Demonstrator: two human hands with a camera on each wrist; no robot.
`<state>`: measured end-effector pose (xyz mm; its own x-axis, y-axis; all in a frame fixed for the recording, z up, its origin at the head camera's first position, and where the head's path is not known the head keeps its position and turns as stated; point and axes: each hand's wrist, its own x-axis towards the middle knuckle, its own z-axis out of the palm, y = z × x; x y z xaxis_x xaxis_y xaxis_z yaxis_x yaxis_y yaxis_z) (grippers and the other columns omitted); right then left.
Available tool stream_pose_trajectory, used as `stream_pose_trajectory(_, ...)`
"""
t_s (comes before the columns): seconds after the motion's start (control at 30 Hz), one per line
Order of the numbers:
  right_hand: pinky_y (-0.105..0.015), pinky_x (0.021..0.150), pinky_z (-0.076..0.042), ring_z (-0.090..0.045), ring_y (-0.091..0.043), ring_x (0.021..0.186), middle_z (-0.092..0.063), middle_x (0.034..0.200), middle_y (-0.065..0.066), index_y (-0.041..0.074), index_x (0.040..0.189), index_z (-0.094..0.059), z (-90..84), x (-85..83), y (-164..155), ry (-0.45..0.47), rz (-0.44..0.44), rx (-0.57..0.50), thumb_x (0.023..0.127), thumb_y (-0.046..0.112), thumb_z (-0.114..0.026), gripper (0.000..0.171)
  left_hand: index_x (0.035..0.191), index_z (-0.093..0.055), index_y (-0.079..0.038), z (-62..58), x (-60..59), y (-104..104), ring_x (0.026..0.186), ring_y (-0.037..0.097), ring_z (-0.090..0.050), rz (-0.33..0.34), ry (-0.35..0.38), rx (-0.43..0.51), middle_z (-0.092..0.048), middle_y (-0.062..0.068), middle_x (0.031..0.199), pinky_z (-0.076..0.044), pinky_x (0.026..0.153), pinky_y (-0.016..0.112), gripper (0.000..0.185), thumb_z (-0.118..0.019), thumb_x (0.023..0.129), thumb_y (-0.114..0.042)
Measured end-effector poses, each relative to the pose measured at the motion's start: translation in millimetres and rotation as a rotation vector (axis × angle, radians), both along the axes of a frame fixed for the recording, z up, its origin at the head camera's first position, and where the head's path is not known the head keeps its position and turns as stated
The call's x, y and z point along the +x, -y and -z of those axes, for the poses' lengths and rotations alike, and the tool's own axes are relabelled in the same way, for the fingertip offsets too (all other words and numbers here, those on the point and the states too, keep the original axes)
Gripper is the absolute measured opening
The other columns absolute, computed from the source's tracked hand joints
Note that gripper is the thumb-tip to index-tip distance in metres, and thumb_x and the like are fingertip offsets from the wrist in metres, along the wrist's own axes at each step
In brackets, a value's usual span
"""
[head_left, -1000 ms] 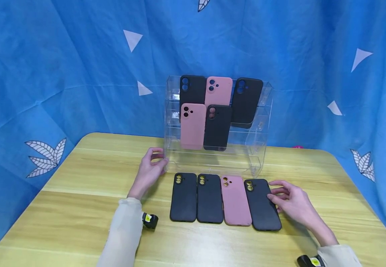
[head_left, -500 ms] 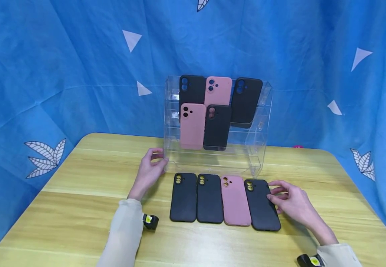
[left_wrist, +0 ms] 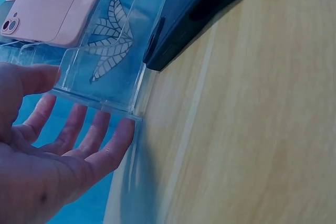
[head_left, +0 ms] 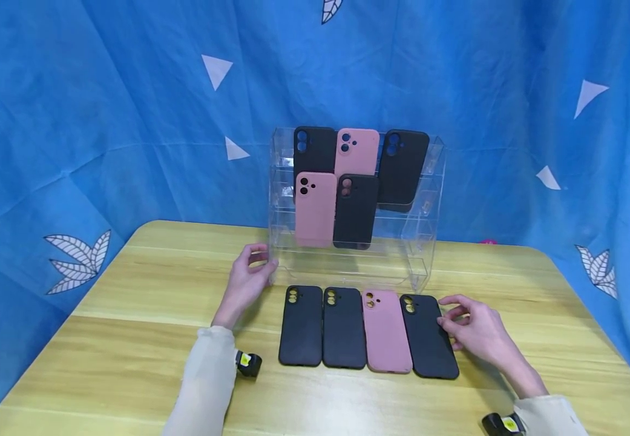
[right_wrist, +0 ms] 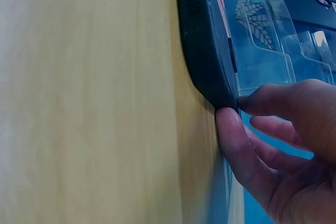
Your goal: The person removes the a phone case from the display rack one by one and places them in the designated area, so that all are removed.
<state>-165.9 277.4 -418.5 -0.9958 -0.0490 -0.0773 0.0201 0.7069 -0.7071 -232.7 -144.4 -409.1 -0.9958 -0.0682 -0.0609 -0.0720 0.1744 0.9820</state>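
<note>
My left hand grips the lower left corner of a clear plastic display rack; in the left wrist view the thumb lies over the edge and the fingertips touch the side. My right hand pinches the right edge of a black phone case lying flat on the table; the right wrist view shows its fingertips at the case's corner. That case ends a row, beside a pink phone case, a second black case and a third black case.
Several phone cases stand in the rack's tiers: a black one, a pink one and a tilted black one above, a pink one and a black one lower. A blue curtain hangs behind the wooden table.
The head view has shifted very slightly, so everything sits a little lower in it. Both hands and the phone cases keep their places.
</note>
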Motion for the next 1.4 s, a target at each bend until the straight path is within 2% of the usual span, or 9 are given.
stream_pose_trajectory(0.3,-0.03,0.052,-0.058,-0.069,-0.015,0.061,-0.072,0.104,-0.019,0.0,0.128,-0.061,-5.9,-2.1,-1.1,-0.015,0.007,0.003,0.095,0.01,-0.068,0.035,0.139,-0.048,-0.012,2.9,-0.7,-0.6,0.128,0.038,-0.059,0.003,0.003,0.008,-0.052,0.018,0.144,-0.059,0.088,0.04,0.042,-0.064,0.101,-0.018)
stream_pose_trajectory(0.47,-0.027,0.053,-0.056,-0.071,-0.013,0.067,-0.074,0.105,-0.02,0.001,0.126,-0.065,-13.8,-6.2,0.7,-0.149,0.002,0.041,0.097,0.012,-0.066,0.031,0.14,-0.048,-0.012,2.6,-0.6,0.1,0.128,0.036,-0.059,0.004,0.011,0.014,-0.052,0.017,0.145,-0.059,0.09,0.041,0.042,-0.064,0.101,-0.018)
stream_pose_trajectory(0.6,-0.023,0.058,-0.055,-0.073,-0.016,0.076,-0.076,0.103,-0.017,0.004,0.122,-0.068,-20.2,-10.9,4.0,-0.27,0.001,0.078,0.097,0.013,-0.068,0.027,0.139,-0.048,-0.012,2.8,-0.7,0.8,0.129,0.037,-0.059,0.006,0.011,0.01,-0.051,0.017,0.145,-0.059,0.09,0.04,0.042,-0.064,0.101,-0.018)
stream_pose_trajectory(0.7,-0.022,0.059,-0.056,-0.074,-0.019,0.08,-0.076,0.103,-0.017,0.005,0.123,-0.069,-25.9,-13.2,7.4,-0.317,0.006,0.07,0.098,0.016,-0.068,0.028,0.139,-0.048,-0.013,2.6,-0.8,0.9,0.129,0.037,-0.059,0.008,0.011,0.008,-0.051,0.017,0.145,-0.059,0.09,0.04,0.042,-0.063,0.101,-0.019)
stream_pose_trajectory(0.77,-0.023,0.058,-0.057,-0.074,-0.016,0.081,-0.076,0.104,-0.018,0.005,0.124,-0.068,-29.6,-15.0,9.8,-0.338,0.008,0.047,0.098,0.017,-0.068,0.029,0.14,-0.048,-0.013,2.4,-0.7,0.8,0.129,0.037,-0.059,0.009,0.012,0.008,-0.051,0.017,0.146,-0.059,0.09,0.04,0.042,-0.063,0.101,-0.019)
stream_pose_trajectory(0.87,-0.02,0.059,-0.058,-0.071,-0.006,0.08,-0.076,0.104,-0.018,0.005,0.124,-0.068,-34.5,-18.2,14.4,-0.383,0.017,0.015,0.098,0.018,-0.068,0.03,0.14,-0.048,-0.013,2.4,-0.7,1.0,0.129,0.037,-0.059,0.012,0.013,0.01,-0.051,0.017,0.145,-0.059,0.09,0.04,0.042,-0.063,0.101,-0.019)
stream_pose_trajectory(1.07,-0.007,0.068,-0.053,-0.061,0.017,0.082,-0.076,0.103,-0.014,0.005,0.123,-0.069,-46.0,-26.6,25.9,-0.492,0.047,-0.021,0.097,0.019,-0.07,0.029,0.14,-0.048,-0.013,3.1,-0.5,1.5,0.129,0.037,-0.059,0.012,0.013,0.017,-0.051,0.016,0.145,-0.059,0.091,0.041,0.042,-0.064,0.101,-0.019)
stream_pose_trajectory(1.4,-0.006,0.074,-0.052,-0.06,0.013,0.092,-0.074,0.113,-0.012,0.007,0.126,-0.067,-63.6,-42.6,48.1,-0.575,0.034,-0.123,0.098,0.019,-0.069,0.031,0.139,-0.048,-0.013,4.0,-0.2,1.7,0.127,0.036,-0.058,0.012,0.018,0.037,-0.051,0.016,0.145,-0.059,0.094,0.044,0.042,-0.064,0.101,-0.019)
